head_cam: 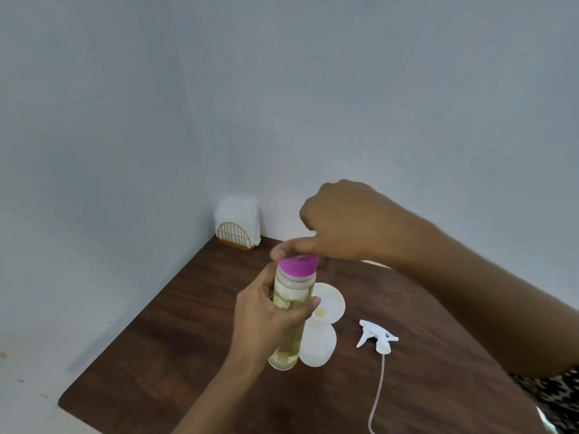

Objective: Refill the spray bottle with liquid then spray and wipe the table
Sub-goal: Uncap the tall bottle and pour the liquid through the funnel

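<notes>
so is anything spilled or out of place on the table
No spill shows. The spray head lies on the table, detached from the white bottle, which has a funnel in its neck; that fits a refill.

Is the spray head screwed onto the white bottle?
No, the spray head lies on the table beside the white bottle, whose neck holds a funnel.

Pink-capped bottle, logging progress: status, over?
Left hand grips pink-capped bottle. Right hand pinches its cap, still on. Funnel sits in spray bottle; nothing blocking.
</notes>
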The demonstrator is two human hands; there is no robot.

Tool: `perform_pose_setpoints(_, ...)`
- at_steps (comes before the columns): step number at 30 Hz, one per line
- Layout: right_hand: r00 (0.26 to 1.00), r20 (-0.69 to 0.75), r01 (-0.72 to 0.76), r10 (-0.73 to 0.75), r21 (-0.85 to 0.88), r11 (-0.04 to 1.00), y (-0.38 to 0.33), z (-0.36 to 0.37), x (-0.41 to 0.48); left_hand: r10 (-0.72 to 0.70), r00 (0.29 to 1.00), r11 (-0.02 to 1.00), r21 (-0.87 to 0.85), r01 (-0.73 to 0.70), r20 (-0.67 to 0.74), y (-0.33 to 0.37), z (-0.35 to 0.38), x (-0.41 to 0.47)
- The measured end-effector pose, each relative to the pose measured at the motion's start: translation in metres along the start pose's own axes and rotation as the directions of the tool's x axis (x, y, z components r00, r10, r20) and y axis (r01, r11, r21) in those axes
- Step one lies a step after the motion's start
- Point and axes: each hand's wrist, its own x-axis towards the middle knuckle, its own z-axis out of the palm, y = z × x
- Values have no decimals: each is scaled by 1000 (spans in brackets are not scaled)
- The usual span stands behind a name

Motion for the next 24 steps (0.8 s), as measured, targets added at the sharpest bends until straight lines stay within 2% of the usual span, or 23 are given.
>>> perform_pose_setpoints(2, 997, -45, 63, -67, -94, 994, -12, 6, 1, -5, 1000, 1000, -9, 5, 3, 0, 2, 1)
perform_pose_setpoints(4, 982, -16, 187, -189, -90, 978, -7, 11, 4, -14, 1000, 1000, -24, 15, 15, -2, 2, 1)
perform_pose_setpoints(7, 932, 206, 260, -298, 194, 946, 15, 6, 3, -15, 1000, 1000, -13, 15, 14, -5, 3, 0)
perform_pose_setpoints(9, 881, 316, 220, -352, 384, 897, 25, 2, -1, -13, 1000, 1000, -2, 13, 6, -6, 4, -1)
perform_pose_setpoints(10, 882, 331, 174, -336, 435, 884, 28, 1, -4, -15, 1000, 1000, 0, 15, 3, -6, 4, -1)
perform_pose_setpoints(12, 950, 257, 61, -179, 408, 911, 25, 1, -7, -24, 1000, 1000, 0, 24, 5, -5, 6, -1)
perform_pose_setpoints(14, 993, 112, -56, 29, 246, 968, 12, 2, -5, -27, 999, 1000, -5, 28, 17, -4, 8, -1)
perform_pose_setpoints(15, 997, 51, -71, 63, 166, 984, 3, 4, -3, -25, 999, 1000, 0, 25, 20, -3, 8, -1)
perform_pose_setpoints(17, 999, 21, -26, 25, 70, 997, -10, 10, -2, -22, 1000, 1000, 0, 22, 20, -1, 10, -1)
perform_pose_setpoints(19, 998, 45, 49, -51, 48, 998, -10, 15, -1, -27, 999, 1000, -14, 27, 21, 1, 11, -1)
perform_pose_setpoints(24, 928, 233, 247, -291, 201, 948, 18, 10, -3, 5, 999, 1000, 26, -6, 35, -1, 16, -3)
